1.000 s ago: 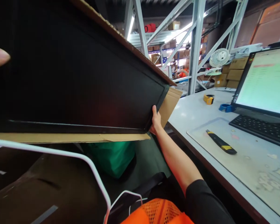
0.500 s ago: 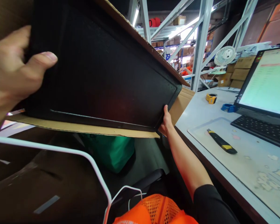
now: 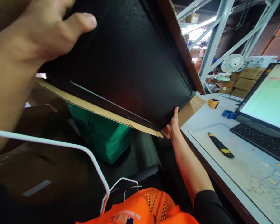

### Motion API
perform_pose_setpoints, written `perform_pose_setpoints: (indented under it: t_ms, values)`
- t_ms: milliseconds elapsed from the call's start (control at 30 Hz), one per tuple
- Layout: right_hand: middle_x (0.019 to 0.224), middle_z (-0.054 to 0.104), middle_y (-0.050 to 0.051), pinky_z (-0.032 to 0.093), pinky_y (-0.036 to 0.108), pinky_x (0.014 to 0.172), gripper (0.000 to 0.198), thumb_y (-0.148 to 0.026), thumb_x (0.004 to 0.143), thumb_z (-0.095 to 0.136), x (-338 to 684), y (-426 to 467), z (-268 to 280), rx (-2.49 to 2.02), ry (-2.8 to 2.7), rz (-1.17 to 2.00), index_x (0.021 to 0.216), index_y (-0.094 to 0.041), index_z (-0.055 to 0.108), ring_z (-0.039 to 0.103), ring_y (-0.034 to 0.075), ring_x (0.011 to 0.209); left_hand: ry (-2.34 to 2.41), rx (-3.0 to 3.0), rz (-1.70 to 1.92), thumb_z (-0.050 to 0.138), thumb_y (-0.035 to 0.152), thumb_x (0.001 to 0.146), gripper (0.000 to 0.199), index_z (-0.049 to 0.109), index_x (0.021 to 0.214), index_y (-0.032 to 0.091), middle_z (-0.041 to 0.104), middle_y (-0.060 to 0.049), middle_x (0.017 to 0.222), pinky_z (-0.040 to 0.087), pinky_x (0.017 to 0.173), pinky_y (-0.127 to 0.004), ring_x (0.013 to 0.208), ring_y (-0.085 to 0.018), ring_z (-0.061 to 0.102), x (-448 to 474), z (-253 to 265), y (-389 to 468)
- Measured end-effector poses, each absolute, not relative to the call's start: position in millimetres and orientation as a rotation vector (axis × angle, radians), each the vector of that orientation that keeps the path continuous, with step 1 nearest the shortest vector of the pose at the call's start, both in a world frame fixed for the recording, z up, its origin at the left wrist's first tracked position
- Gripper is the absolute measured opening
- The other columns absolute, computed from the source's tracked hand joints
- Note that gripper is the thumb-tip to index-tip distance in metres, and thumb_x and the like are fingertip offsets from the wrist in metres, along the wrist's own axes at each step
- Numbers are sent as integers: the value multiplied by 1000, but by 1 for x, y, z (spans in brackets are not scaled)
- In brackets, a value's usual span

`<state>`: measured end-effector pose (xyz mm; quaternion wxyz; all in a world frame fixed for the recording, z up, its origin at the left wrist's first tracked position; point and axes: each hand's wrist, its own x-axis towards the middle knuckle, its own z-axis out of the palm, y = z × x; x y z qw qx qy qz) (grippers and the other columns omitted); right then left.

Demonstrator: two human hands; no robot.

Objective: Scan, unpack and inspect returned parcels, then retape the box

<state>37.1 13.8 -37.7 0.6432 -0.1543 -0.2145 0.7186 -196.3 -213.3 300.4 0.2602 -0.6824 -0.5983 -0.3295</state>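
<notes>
A large black rectangular panel point(image 3: 130, 68) with a raised rim is held tilted in front of me, cardboard flaps running along its edges. My left hand point(image 3: 53, 34) grips its upper left side, thumb lying on the black face; the other fingers are partly cut off by the frame's top. At the lower right corner, my right hand point(image 3: 173, 124) is closed around the panel's edge, thumb on the near side and fingers mostly hidden beneath. A cardboard flap point(image 3: 102, 110) lines the bottom edge, and another flap point(image 3: 192, 109) sticks out past the right hand.
On the desk point(image 3: 198, 121) at right are a utility knife point(image 3: 220, 144), a yellow tape roll point(image 3: 213, 103), a blue ring-shaped item point(image 3: 228, 114), a keyboard point(image 3: 261, 137) and a monitor point(image 3: 268, 96). A white tube frame point(image 3: 60, 144) crosses low left, before a green bag point(image 3: 102, 137).
The panel has tilted more steeply, its left end rising. My left hand has moved up and right with it, while my right hand has shifted slightly right at the corner.
</notes>
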Motion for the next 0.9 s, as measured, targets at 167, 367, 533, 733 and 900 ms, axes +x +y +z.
perform_pose_setpoints:
  t_ms: [167,367,533,733,900]
  values:
    - [136,77,11,46,51,127,65,-71,103,56,42,-1,-34,-407,-512,1621,139,-19,72,63,24,144,-1638,-1917,-880,48,51,101,74,47,166,15,60,6,145,38,126,-43,146,-35,49,-198,305,-214]
    - [142,74,8,49,48,125,66,-73,100,60,48,-3,-39,-467,-545,1526,133,-19,74,66,22,140,-1608,-1954,-878,48,59,107,70,51,162,15,60,4,148,40,126,-39,140,-28,56,-210,296,-215]
    - [143,74,7,49,47,126,60,-68,103,59,45,-4,-40,-514,-519,1514,133,-19,74,69,22,137,-1588,-1973,-955,53,59,106,71,52,163,17,64,-1,146,36,129,-48,138,-27,59,-214,291,-211]
    - [140,75,9,52,48,123,59,-64,103,61,49,-8,-47,-550,-453,1568,134,-15,73,72,24,132,-1668,-1969,-1068,58,57,97,75,57,160,16,65,-4,147,41,123,-58,137,-37,60,-194,289,-224]
    - [140,76,11,53,47,121,60,-66,96,71,57,-21,-62,-605,-433,1539,130,-17,75,71,25,134,-1825,-1959,-1200,60,52,98,63,62,155,24,70,-6,140,45,115,-73,130,-42,65,-191,285,-230]
